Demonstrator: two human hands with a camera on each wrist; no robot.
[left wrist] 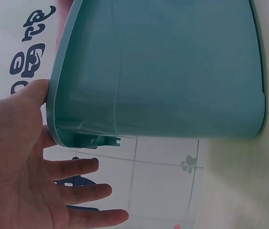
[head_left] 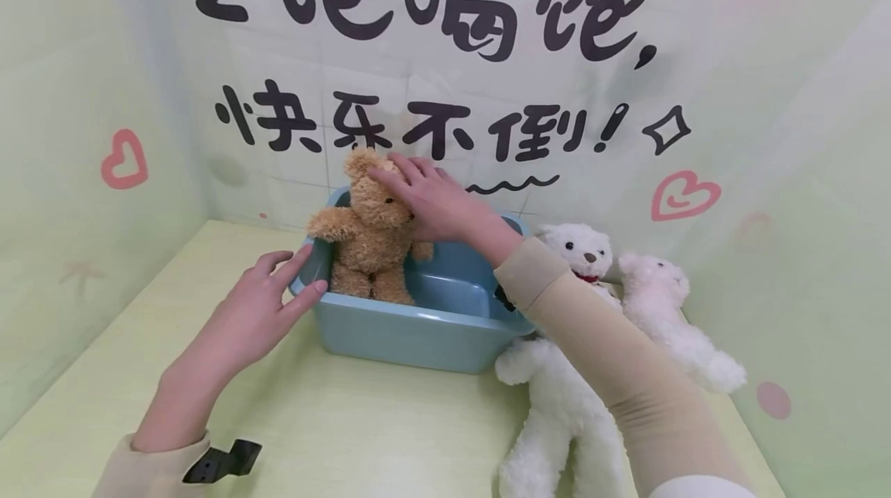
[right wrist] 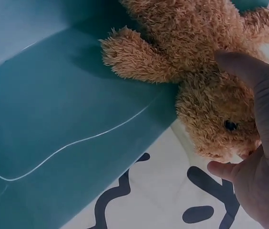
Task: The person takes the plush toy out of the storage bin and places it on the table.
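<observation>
A brown teddy bear (head_left: pixel 372 243) sits upright in the left part of a blue plastic tub (head_left: pixel 418 339). My right hand (head_left: pixel 445 204) holds the bear's head, its fingers over the top. In the right wrist view, the thumb (right wrist: pixel 244 69) lies against the bear's neck. At the tub's front left corner, my left hand (head_left: pixel 254 312) touches the rim with thumb and index finger. The left wrist view shows the other fingers (left wrist: pixel 84 193) straight and spread beside the tub (left wrist: pixel 172 71). The right hand's remaining fingers are mostly hidden in the right wrist view.
To the right of the tub, a white plush bear (head_left: pixel 571 413) lies partly under my right forearm. Beyond it is a pale pink plush toy (head_left: pixel 657 305) near the right wall. A printed curtain (head_left: pixel 431 65) hangs behind the light wooden table (head_left: pixel 334 436).
</observation>
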